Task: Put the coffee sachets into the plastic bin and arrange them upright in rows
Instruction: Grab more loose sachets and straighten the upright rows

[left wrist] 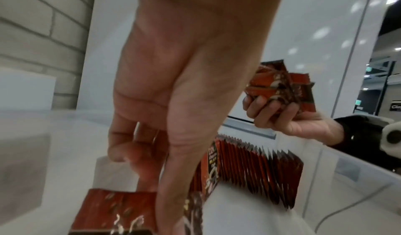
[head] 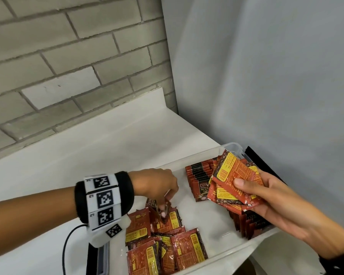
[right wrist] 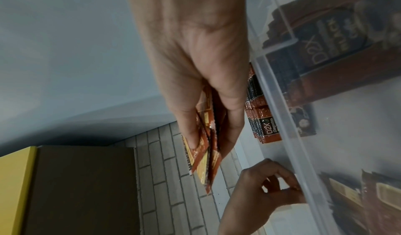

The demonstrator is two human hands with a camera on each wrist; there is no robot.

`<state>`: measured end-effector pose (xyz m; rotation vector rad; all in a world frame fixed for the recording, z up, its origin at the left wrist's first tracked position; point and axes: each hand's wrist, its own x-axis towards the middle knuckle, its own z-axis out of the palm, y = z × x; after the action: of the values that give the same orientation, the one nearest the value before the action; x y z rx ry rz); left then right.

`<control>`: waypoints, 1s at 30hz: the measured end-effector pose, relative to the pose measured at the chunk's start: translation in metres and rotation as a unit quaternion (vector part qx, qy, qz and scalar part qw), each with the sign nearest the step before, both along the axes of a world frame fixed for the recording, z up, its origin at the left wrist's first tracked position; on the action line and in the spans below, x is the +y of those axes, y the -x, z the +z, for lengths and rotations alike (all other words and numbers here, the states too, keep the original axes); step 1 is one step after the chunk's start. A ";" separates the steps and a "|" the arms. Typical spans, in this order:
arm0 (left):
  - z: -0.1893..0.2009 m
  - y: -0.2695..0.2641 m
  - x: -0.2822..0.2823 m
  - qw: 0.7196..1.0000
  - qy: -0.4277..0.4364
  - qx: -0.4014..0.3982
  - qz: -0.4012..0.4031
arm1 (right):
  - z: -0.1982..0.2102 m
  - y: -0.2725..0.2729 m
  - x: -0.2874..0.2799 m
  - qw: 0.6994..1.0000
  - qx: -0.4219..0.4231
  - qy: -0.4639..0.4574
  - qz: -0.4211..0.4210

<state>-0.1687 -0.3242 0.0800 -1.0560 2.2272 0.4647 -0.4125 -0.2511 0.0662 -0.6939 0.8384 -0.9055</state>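
Left hand [head: 157, 182]: reaching down into the bin [head: 229, 148], fingertips pinching one sachet [head: 163, 212] at the top of the loose pile; the wrist view is showing the fingers curled down onto it.
Right hand [head: 276, 199]: gripping a fanned bundle [head: 232, 175] of sachets, thumb lying across the front, fingers behind; holding it above the right part of the bin.
Bin: clear plastic, sitting on the white bench [head: 107, 139], near the grey wall [head: 266, 66].
Loose pile [head: 163, 243]: sachets lying flat and overlapping on the bin floor, at the near left.
Far row [head: 199, 175]: sachets standing upright, packed face to face, a "D2X" face showing at the near end.
Right row [head: 248, 223]: more sachets standing upright along the right wall, partly hidden under the right hand.
Wristband [head: 101, 199]: black, carrying white marker tags, on the left wrist; a black cable [head: 66, 247] is running from it.
Backdrop: brick wall [head: 68, 56] behind the bench.
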 end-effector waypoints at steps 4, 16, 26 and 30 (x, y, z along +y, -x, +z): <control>-0.002 -0.011 0.005 0.997 -0.071 -0.025 -0.013 | 0.000 0.000 0.000 1.000 0.011 -0.003 0.006; -0.005 -0.010 0.003 0.974 -0.082 -0.151 -0.151 | 0.000 0.000 0.000 1.000 0.019 -0.019 -0.002; 0.054 0.000 -0.005 0.946 -0.091 0.270 0.158 | 0.003 -0.005 -0.003 0.998 0.053 0.026 0.007; 0.055 0.022 0.009 0.808 -0.249 0.432 0.312 | 0.000 -0.008 -0.006 0.996 0.068 0.064 0.001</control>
<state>-0.1907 -0.3148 0.1349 -1.4244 2.1294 2.0458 -0.4041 -0.2574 0.0659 -0.8746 0.9056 -0.9235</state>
